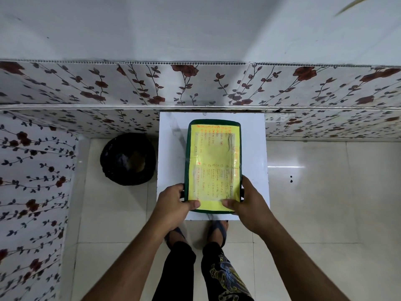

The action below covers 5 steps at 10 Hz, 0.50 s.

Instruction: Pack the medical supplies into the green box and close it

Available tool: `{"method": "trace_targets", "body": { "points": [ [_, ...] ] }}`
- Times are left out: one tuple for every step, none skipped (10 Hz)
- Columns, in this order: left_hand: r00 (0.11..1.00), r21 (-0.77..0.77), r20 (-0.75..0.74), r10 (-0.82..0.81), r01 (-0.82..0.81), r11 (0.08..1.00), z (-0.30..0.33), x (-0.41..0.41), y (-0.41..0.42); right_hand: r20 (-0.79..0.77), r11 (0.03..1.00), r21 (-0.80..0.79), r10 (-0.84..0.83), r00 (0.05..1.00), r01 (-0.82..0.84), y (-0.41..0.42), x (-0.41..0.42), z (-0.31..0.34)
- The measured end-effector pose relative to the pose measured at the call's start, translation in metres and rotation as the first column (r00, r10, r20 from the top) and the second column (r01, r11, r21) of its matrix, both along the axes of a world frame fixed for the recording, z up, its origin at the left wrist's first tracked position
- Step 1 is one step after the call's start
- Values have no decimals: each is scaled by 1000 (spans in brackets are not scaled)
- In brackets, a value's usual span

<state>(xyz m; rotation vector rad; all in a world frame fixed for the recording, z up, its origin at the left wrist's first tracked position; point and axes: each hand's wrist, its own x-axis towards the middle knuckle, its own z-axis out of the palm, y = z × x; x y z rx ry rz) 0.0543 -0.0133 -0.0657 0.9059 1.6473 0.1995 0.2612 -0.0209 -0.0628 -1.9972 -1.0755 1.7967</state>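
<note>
The green box [214,153] lies on a small white table [171,148] with its lid down. A yellow sheet with handwritten orange and dark notes covers the lid. My left hand [173,203] grips the near left corner of the box, thumb resting on the yellow sheet. My right hand [245,205] grips the near right corner the same way. No medical supplies show outside the box; its inside is hidden by the lid.
A black bin [128,158] lined with a bag stands on the floor to the left of the table. Walls with a floral pattern close in behind and on the left. Glossy floor tiles [314,192] spread to the right. My feet in sandals [217,230] stand at the table's near edge.
</note>
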Motion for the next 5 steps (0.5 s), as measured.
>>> {"method": "trace_targets", "body": {
  "points": [
    [1000, 21, -18, -14, 14, 1000, 0, 2, -2, 22, 1000, 7, -7, 1000, 6, -1, -2, 2],
    [1000, 22, -24, -3, 4, 1000, -1, 2, -3, 21, 1000, 1, -2, 1000, 2, 2, -2, 4],
    [999, 19, 36, 22, -23, 1000, 1, 3, -4, -22, 1000, -16, 19, 1000, -20, 9, -1, 9],
    [997, 18, 69, 27, -28, 999, 13, 3, -5, 5, 998, -2, 63, 998, -63, 11, 2, 20],
    [986, 93, 14, 163, -164, 982, 44, -6, -2, 176, 989, 86, 102, 979, -118, 15, 11, 53]
  ]
}}
